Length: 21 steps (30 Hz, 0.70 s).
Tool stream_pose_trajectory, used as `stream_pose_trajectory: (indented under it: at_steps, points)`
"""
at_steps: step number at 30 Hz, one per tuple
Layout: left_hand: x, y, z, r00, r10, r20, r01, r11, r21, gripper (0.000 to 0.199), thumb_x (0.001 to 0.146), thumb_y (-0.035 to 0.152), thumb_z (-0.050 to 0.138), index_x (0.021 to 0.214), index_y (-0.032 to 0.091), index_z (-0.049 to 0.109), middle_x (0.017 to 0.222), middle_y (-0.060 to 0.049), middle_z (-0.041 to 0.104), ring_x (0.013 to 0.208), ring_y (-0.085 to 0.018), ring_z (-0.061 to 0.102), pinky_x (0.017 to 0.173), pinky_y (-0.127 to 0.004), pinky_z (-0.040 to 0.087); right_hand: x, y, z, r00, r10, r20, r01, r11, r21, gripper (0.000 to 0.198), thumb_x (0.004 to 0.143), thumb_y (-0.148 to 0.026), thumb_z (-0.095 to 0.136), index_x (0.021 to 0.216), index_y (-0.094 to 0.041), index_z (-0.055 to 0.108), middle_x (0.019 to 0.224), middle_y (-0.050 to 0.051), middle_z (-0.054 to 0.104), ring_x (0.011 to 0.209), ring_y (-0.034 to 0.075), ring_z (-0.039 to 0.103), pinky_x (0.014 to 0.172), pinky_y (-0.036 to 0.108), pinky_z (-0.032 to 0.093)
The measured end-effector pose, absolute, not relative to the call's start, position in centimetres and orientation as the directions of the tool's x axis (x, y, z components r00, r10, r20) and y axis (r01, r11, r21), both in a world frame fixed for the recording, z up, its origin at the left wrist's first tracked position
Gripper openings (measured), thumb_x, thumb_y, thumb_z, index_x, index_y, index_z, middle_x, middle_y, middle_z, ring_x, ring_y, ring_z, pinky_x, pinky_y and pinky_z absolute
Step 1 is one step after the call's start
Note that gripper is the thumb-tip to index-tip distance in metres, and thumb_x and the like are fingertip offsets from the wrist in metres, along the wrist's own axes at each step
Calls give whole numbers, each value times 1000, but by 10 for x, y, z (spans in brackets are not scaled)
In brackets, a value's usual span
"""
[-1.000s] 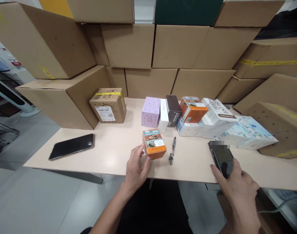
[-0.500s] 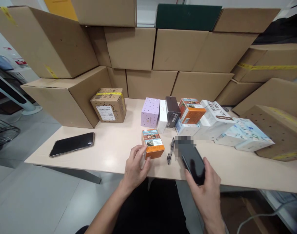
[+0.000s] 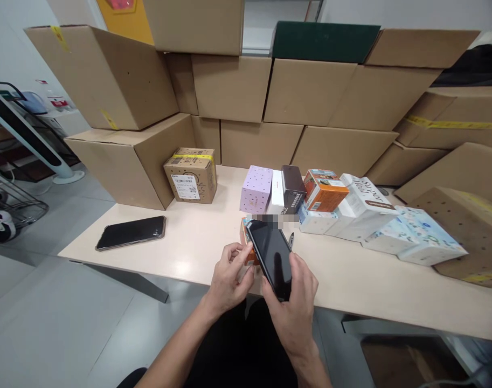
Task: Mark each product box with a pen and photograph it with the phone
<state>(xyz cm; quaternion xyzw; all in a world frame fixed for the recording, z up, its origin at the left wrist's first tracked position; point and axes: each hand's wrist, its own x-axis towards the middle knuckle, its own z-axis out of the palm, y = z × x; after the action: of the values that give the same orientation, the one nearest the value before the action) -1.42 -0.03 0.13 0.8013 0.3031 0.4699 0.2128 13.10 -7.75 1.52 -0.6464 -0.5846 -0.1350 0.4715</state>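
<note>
My right hand (image 3: 294,307) is wrapped around a black smartphone (image 3: 272,258), thumb on its left edge and fingers on its right. The phone is tilted over a small orange box (image 3: 244,233) and hides most of it. At the box's left side is my left hand (image 3: 231,275), its fingers bent and closed on the box, with the fingertips close to the phone's edge. Just right of the phone, the tip of a pen (image 3: 291,238) shows; the rest lies behind the phone and my right hand.
Behind stand a lilac box (image 3: 256,188), a slim white box (image 3: 275,194), a dark brown box (image 3: 293,188) and another orange box (image 3: 324,189). White cartons (image 3: 367,207) line the right. A second phone (image 3: 131,233) lies left, before a taped parcel (image 3: 191,175). Large cartons (image 3: 231,89) wall the table's back.
My right hand has brought the smartphone leftward, over the small orange box and part of the pen. My left hand stays by the box. The view has shifted slightly.
</note>
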Motion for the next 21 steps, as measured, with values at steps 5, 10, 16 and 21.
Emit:
stream_pose_trajectory:
  at_steps: [5,10,16,21]
  points:
    - [-14,-1,2,359,692,626,278,-720,636,63,92,19,54,151,29,35,123,-12,47,109,-22,56,93,-40,52,128,-75,16,294,625,723,875,128,-467,71,86,-37,67,147,-16,36,134,22,51,124,34,48,97,58,44]
    - [-14,-1,2,343,698,628,268,-714,647,62,92,20,54,151,28,35,122,-12,47,109,-22,54,91,-39,52,125,-75,14,304,622,721,867,132,-480,72,86,-37,68,147,-18,35,135,21,50,124,34,48,97,58,45]
    - [-15,-1,3,343,702,625,238,-708,665,62,92,20,55,150,28,36,124,-13,46,107,-21,54,90,-39,53,125,-73,14,294,617,730,874,135,-466,72,86,-37,67,147,-17,36,134,22,51,123,35,49,96,59,45]
    - [-15,-1,4,347,709,614,206,-696,688,63,92,21,55,151,29,35,123,-12,46,102,-20,55,89,-38,53,124,-72,18,277,597,753,881,156,-447,72,86,-35,68,148,-18,36,133,22,51,122,35,50,95,60,46]
